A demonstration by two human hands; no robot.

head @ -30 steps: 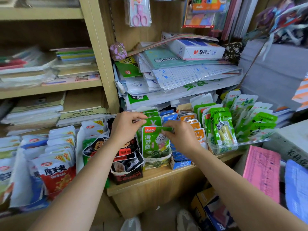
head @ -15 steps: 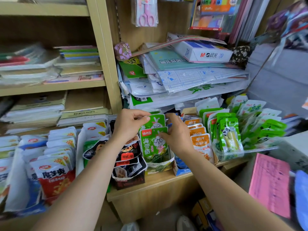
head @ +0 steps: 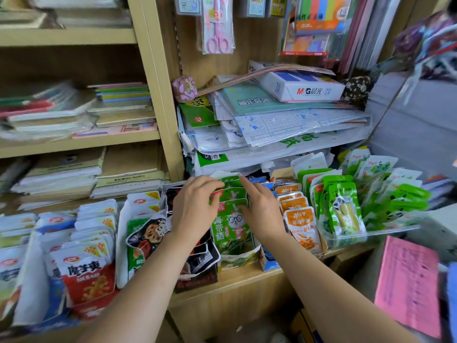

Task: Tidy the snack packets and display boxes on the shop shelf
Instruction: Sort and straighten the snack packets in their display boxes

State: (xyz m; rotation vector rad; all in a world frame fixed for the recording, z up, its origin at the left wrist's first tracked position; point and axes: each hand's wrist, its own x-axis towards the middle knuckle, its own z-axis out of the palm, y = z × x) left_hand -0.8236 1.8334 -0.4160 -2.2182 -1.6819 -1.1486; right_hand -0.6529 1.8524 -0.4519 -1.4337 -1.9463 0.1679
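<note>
At the upper left of the frame, flat books [head: 74,115] lie in piles on the wooden shelves. Below them, at the lower left, red and white snack packets [head: 84,280] stand in rows. They say "魔芋爽" and have yellow "20%" corners. Next come black packets [head: 197,263] in a box, partly hidden by the left arm.

In the middle stand the green rabbit packets [head: 232,229], one behind the other, marked "海带结". The left hand [head: 195,209] has a narrow grip on their tops, with bent fingers. The right hand [head: 262,214] is at their right side. Its first finger is straight and touches the back packet, and its other fingers curl on the edge of the row.

Just right of that are orange packets [head: 300,226] saying "深海小鱼", then green panda packets [head: 343,211] in a clear tub.

Above the hands a big messy heap of papers [head: 284,125] hangs over the snacks. On top lies a white box [head: 304,89] reading "M&G" and "70". Pink scissors [head: 217,28] hang at the top. A pink sheet [head: 408,285] lies at the lower right.
</note>
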